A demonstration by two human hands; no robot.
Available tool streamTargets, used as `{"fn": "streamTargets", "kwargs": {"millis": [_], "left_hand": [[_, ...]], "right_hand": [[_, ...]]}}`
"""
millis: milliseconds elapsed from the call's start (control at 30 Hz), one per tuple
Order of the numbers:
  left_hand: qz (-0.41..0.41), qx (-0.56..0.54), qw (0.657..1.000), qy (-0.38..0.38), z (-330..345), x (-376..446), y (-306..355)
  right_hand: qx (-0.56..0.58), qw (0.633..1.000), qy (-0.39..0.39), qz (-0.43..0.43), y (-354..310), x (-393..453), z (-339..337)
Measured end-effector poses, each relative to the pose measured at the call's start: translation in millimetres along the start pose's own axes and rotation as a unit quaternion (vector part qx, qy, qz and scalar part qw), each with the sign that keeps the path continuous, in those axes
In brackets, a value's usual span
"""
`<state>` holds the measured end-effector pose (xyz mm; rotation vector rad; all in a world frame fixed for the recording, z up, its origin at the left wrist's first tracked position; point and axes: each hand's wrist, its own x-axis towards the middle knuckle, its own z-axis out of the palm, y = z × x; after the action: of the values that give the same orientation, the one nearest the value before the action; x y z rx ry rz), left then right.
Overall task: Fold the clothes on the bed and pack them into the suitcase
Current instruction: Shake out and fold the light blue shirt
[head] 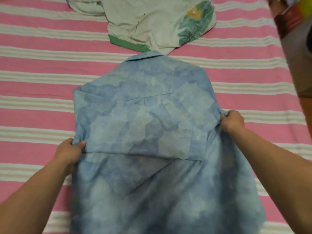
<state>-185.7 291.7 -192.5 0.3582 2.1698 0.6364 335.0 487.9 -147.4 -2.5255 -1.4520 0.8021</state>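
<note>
Blue shirt [143, 119] lying long from collar down toward the body, pinched at its side edges by left hand [70, 152] and right hand [233, 121].

Head view, steeply down, close over bed [33, 98]

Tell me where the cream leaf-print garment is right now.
In the head view the cream leaf-print garment lies crumpled on the striped bedsheet at top centre, just beyond the collar of the blue shirt, which both hands grip.
</note>
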Motion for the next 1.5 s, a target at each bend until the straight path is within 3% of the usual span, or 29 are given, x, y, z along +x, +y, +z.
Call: {"fn": "streamTargets", "kwargs": {"millis": [200, 300, 367, 500, 600, 667, 733, 833, 933, 1067, 1167, 1333, 1433, 1500], "left_hand": [[-0.081, -0.045, 0.996, -0.017, 34, -97, -54], [-0.124, -0.093, 0.988, -0.011, 30, -118, -34], [-0.125, -0.115, 0.985, -0.011, 24, -116, -17], [-0.075, -0.133, 0.988, -0.025, 21, -91, 18], [-0.048, -0.169, 0.983, -0.053, 16, -59, 37], [-0.009, -0.185, 0.982, -0.029, 10, -43, 39], [0.024, -0.197, 0.980, -0.014, 3, -36, 41], [0.009, -0.195, 0.977, -0.082, -10, -24, 32], [-0.047, -0.205, 0.961, -0.178, -23, -10, 30], [-0.052, -0.216, 0.959, -0.174, -24, 4, 45], [-0.017, -0.185, 0.974, -0.132, -23, 10, 44], [0.012, -0.136, 0.988, -0.072, -58, -55, 25], [-0.044, -0.131, 0.990, -0.031, -87, -94, 26], [-0.048, -0.162, 0.986, -0.005, -85, -117, 50]], "right_hand": [[-0.112, 0.986, 0.030, -0.121, -50, 46, -20], [-0.164, 0.949, 0.073, -0.259, -30, -5, -4], [-0.174, 0.930, 0.059, -0.319, 2, -62, 18], [-0.219, 0.932, -0.066, -0.280, 80, -185, 72], [-0.247, 0.947, -0.044, -0.203, 119, -260, 95], [-0.178, 0.972, 0.001, -0.155, 108, -310, 110], [-0.107, 0.969, -0.002, -0.224, 79, -373, 135], [-0.149, 0.935, -0.127, -0.296, 41, -448, 189], [-0.209, 0.937, -0.139, -0.244, 38, -460, 219], [-0.201, 0.957, -0.081, -0.194, 61, -448, 199], [-0.236, 0.947, -0.115, -0.185, 70, -445, 181], [-0.214, 0.909, -0.292, -0.206, 83, -467, 96], [-0.135, 0.888, -0.416, -0.142, 80, -458, 33], [-0.079, 0.894, -0.432, -0.089, 73, -431, -2]]}}
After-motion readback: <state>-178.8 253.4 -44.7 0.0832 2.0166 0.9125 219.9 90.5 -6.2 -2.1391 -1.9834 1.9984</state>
